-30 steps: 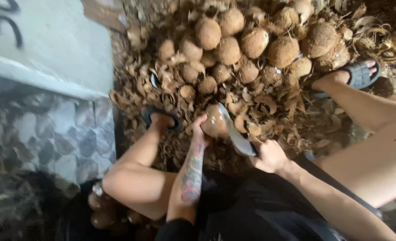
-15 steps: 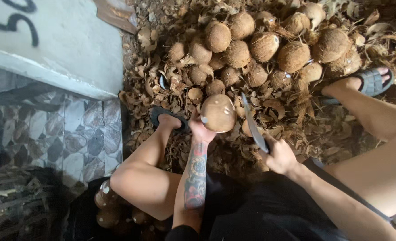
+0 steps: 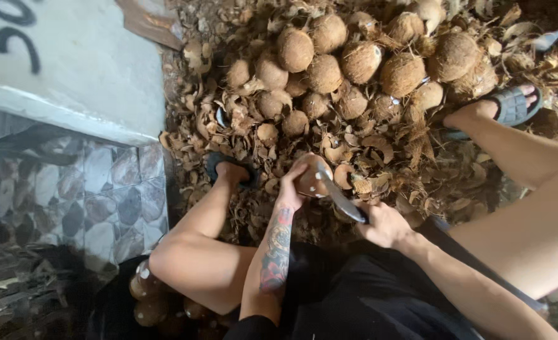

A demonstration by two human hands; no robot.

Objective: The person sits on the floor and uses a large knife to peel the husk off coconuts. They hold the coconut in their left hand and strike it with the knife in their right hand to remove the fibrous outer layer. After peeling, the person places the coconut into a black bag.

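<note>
- Coconut sits in left hand, held low over the husk litter between the two knees; fingers wrap its left side and underside, thumb side up near the top.
- Left-hand fingers closed round the coconut, a firm cupping grip.
- Right hand fisted tight on the handle of a knife; blade runs up-left from the fist, its tip end touching the coconut's upper right face.
- Blade lies just right of the left-hand fingers, close to them but apart.
- Hard to see: handle fully buried in the right fist; the coconut's far side covered by the left hand; whether the edge has bitten into the shell or only rests on it, cannot tell.
- Cut off: right forearm leaves at the bottom edge; right leg leaves at the right edge.
- Counts: one knife, one held coconut, two hands, two sandalled feet — left sandal, right sandal.
- Pile of coconuts beyond the hands: roughly fifteen to twenty, exact number unclear since husk scraps overlap them.
- More round coconuts low at bottom left under the left knee, dim, perhaps four or five.
- Grey concrete slab top left, patterned tile below it.
</note>
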